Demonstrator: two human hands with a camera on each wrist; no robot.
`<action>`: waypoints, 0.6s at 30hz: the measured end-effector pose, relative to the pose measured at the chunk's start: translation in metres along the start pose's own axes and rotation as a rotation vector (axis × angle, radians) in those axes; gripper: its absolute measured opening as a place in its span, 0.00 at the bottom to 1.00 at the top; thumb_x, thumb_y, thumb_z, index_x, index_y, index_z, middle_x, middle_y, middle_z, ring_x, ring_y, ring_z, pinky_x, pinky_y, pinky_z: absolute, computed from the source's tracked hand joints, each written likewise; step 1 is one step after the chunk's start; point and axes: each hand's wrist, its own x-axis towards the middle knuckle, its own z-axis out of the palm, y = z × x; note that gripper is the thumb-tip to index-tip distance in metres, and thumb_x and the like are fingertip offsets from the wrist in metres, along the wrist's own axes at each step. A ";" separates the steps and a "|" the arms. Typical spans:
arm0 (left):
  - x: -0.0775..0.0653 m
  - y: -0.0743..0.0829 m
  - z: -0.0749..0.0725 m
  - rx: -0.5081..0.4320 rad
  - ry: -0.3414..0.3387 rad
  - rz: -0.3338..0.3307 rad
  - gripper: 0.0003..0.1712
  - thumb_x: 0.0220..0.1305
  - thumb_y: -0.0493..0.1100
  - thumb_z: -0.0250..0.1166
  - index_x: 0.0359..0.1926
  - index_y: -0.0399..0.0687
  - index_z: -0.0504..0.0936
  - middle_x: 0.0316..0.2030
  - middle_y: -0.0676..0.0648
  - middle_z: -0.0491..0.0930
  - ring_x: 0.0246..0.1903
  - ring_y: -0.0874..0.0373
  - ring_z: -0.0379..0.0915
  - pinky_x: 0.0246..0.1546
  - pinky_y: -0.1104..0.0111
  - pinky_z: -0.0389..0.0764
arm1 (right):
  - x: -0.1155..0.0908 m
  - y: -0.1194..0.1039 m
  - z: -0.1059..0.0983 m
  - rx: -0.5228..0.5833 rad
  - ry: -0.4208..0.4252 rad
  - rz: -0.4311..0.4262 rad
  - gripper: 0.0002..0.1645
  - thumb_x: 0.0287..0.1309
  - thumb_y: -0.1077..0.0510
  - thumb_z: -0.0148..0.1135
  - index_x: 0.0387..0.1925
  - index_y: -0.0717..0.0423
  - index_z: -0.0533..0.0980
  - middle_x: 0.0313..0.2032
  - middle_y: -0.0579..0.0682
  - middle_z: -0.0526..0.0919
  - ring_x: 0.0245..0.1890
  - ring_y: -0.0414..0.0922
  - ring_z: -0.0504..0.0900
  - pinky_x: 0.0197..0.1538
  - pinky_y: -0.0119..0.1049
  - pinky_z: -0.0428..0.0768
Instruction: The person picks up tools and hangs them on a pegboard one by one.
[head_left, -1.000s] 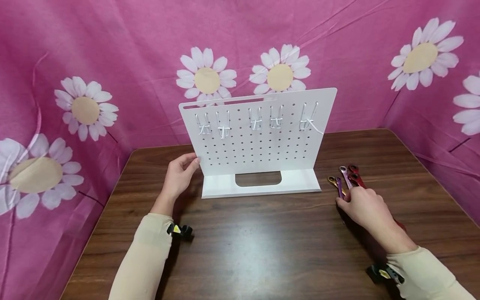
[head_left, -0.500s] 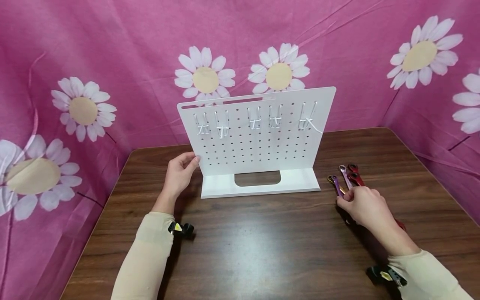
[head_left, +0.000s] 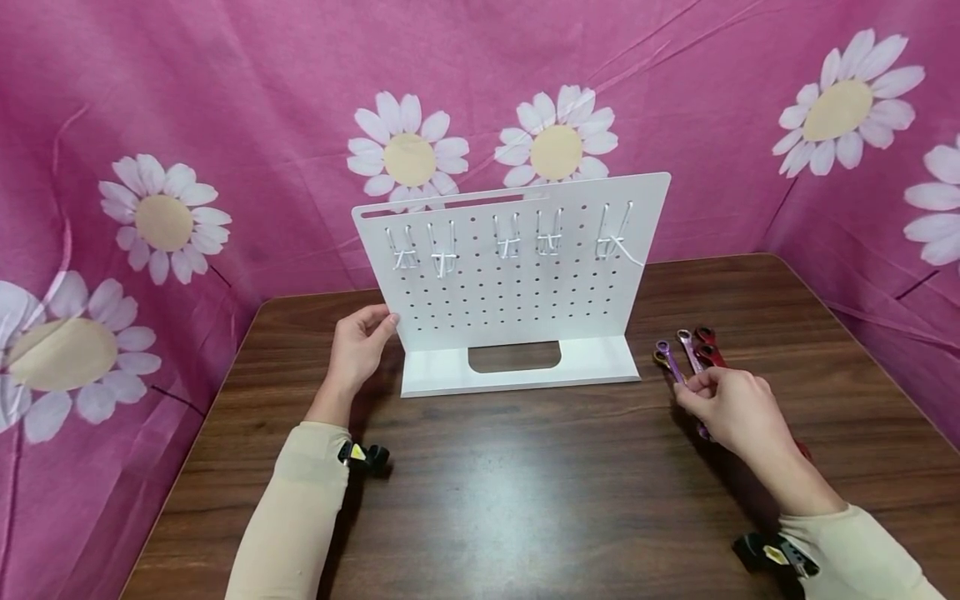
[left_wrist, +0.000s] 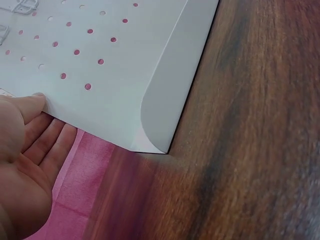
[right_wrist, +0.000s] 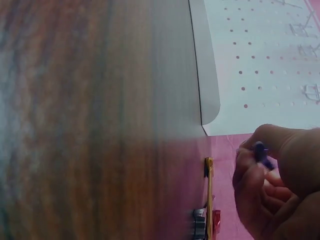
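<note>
On the wood-grain table (head_left: 510, 492): white pegboard (head_left: 517, 292) is standing upright — rounded corners, rows of round holes, bent-wire hooks (head_left: 508, 243) hanging across its upper part.
Left hand (head_left: 354, 354): pinching the pegboard's left edge, thumb in front, fingers behind.
Right hand (head_left: 742, 417): gripping a glossy purple wrench (head_left: 670, 362), right of the pegboard, ring end showing.
Beneath and beside: gold wrench (right_wrist: 210, 195), red wrenches (head_left: 708, 354) lying close.
Backdrop (head_left: 480, 50): pink cloth, creasing — white daisies.
</note>
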 end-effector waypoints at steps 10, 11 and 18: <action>0.000 -0.001 0.000 -0.008 0.008 -0.035 0.18 0.80 0.42 0.65 0.60 0.33 0.86 0.55 0.32 0.88 0.50 0.51 0.87 0.45 0.82 0.81 | -0.006 -0.004 0.002 0.324 -0.091 0.065 0.21 0.79 0.53 0.63 0.46 0.72 0.81 0.23 0.50 0.88 0.17 0.38 0.84 0.24 0.33 0.85; -0.001 -0.001 -0.001 -0.006 0.009 -0.037 0.18 0.80 0.43 0.65 0.60 0.33 0.86 0.55 0.32 0.88 0.50 0.51 0.87 0.45 0.82 0.80 | -0.006 -0.004 0.002 0.388 -0.109 0.074 0.21 0.80 0.54 0.62 0.48 0.74 0.80 0.25 0.51 0.89 0.18 0.38 0.85 0.25 0.34 0.87; 0.000 -0.002 -0.001 -0.013 0.000 -0.043 0.19 0.80 0.44 0.65 0.61 0.34 0.86 0.56 0.33 0.88 0.52 0.50 0.86 0.45 0.82 0.80 | -0.005 -0.013 0.003 0.677 -0.169 0.050 0.19 0.81 0.64 0.56 0.56 0.83 0.73 0.29 0.47 0.93 0.26 0.40 0.92 0.34 0.39 0.92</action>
